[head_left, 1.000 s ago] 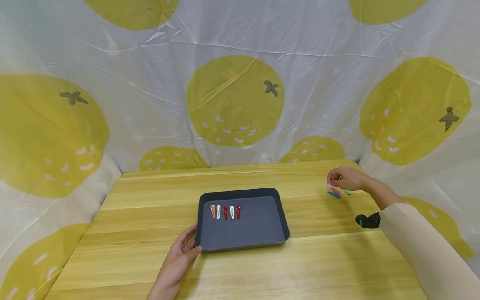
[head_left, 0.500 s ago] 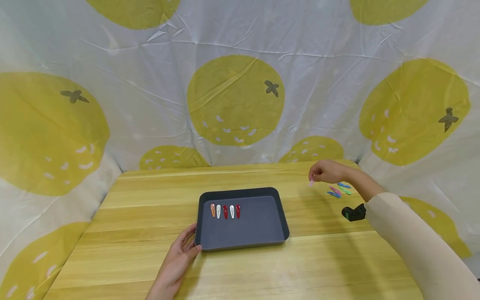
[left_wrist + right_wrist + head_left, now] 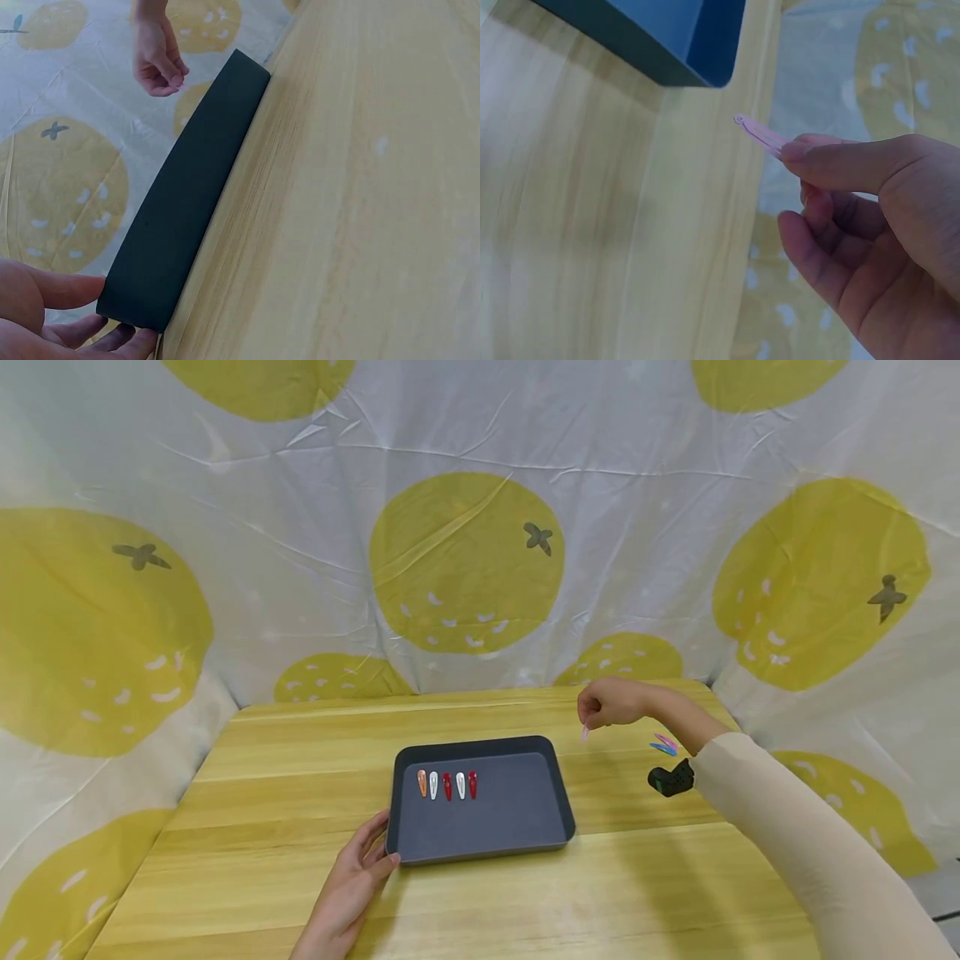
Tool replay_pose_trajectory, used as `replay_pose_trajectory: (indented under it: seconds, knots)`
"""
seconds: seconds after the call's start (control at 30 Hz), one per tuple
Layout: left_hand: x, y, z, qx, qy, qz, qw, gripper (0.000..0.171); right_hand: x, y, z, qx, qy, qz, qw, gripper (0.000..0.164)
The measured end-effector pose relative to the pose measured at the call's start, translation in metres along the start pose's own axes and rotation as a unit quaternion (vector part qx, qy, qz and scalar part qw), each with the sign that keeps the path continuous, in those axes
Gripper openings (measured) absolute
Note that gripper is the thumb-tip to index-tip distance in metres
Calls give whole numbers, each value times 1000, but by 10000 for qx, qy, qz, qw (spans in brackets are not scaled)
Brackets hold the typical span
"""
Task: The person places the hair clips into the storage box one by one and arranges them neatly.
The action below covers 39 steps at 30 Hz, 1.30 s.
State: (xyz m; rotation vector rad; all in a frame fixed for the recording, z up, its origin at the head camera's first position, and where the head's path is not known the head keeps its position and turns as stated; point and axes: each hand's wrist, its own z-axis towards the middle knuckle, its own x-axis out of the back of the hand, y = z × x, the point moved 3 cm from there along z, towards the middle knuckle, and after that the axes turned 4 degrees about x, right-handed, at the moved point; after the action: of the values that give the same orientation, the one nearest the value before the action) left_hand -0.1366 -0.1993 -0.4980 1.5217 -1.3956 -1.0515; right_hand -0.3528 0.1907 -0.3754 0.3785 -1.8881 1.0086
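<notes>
My right hand (image 3: pixel 615 700) pinches a pale pink snap hair clip (image 3: pixel 761 136) between thumb and index finger, above the table to the right of a dark grey baking tray (image 3: pixel 517 822). In the right wrist view the clip's narrow end points toward the tray's corner. My left hand (image 3: pixel 352 877) grips the tray's near left corner, thumb at the front and fingers along the side. Inside the tray, an orange clip (image 3: pixel 422 783), two white clips (image 3: pixel 461 786) and two red clips (image 3: pixel 447 786) lie in a row toward the left.
Further right on the wooden table (image 3: pixel 247 827) lie a pink clip (image 3: pixel 666 741) and a blue clip (image 3: pixel 663 749), partly near my forearm. A black device (image 3: pixel 671 778) sits by the right sleeve cuff. Fruit-patterned cloth (image 3: pixel 637 568) hangs behind and at both sides.
My right hand has lifted the pale pink hair clip from the group at the right and carried it left toward the tray. The left hand and tray stay in place.
</notes>
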Motion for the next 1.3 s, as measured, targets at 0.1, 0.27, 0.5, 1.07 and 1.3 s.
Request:
replay_pose_trajectory:
  seconds: [0.1, 0.27, 0.5, 1.07, 1.3]
  knots:
    - [0, -1, -1, -4, -12, 12, 10000, 69, -3, -6, 8, 65, -99, -61, 9999, 13]
    - [-1, -2, 0, -10, -19, 18, 10000, 69, -5, -14, 19, 227, -288, -142, 9992, 13]
    - [-1, -2, 3, -25, -74, 16, 10000, 70, -8, -28, 37, 325, -528, -105, 9980, 10]
    - [1, -2, 5, -53, -92, 118, 9999, 70, -43, -63, 103, 578, -823, -488, 9937, 10]
    - [1, 1, 4, -40, -66, 163, 9998, 70, -60, -76, 124, 549, -979, -676, 9914, 8]
